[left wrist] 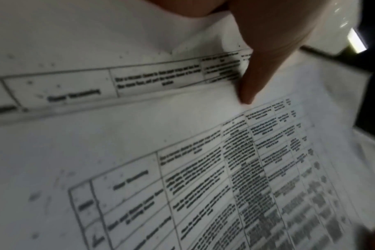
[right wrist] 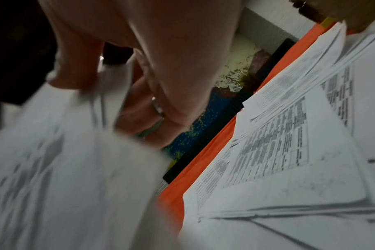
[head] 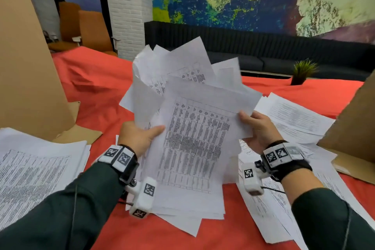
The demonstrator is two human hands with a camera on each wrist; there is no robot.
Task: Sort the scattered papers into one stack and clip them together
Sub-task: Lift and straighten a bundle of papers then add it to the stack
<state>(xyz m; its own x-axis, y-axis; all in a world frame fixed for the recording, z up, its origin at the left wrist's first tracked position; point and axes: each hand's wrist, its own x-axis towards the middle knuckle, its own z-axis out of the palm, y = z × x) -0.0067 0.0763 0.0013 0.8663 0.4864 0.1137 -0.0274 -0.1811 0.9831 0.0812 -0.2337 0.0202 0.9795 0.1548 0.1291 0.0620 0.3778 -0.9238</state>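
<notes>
A loose, fanned bundle of printed sheets (head: 192, 134) stands tilted above the red tablecloth, held from both sides. My left hand (head: 140, 138) grips its left edge, thumb across the front sheet. My right hand (head: 257, 128) grips the right edge, thumb on top and fingers behind. In the left wrist view the thumb (left wrist: 265, 55) presses on the table-printed sheets (left wrist: 182, 169). The right wrist view shows my curled fingers (right wrist: 139, 108) around the blurred bundle (right wrist: 64, 169). No clip is visible in any view.
More papers lie on the red cloth (head: 97, 95): a pile at the left (head: 36, 168), sheets at the right (head: 292, 117) and under my right forearm (head: 269, 209). Cardboard panels stand at left (head: 26, 57) and right (head: 355, 124). A small potted plant (head: 302, 73) sits at the far edge.
</notes>
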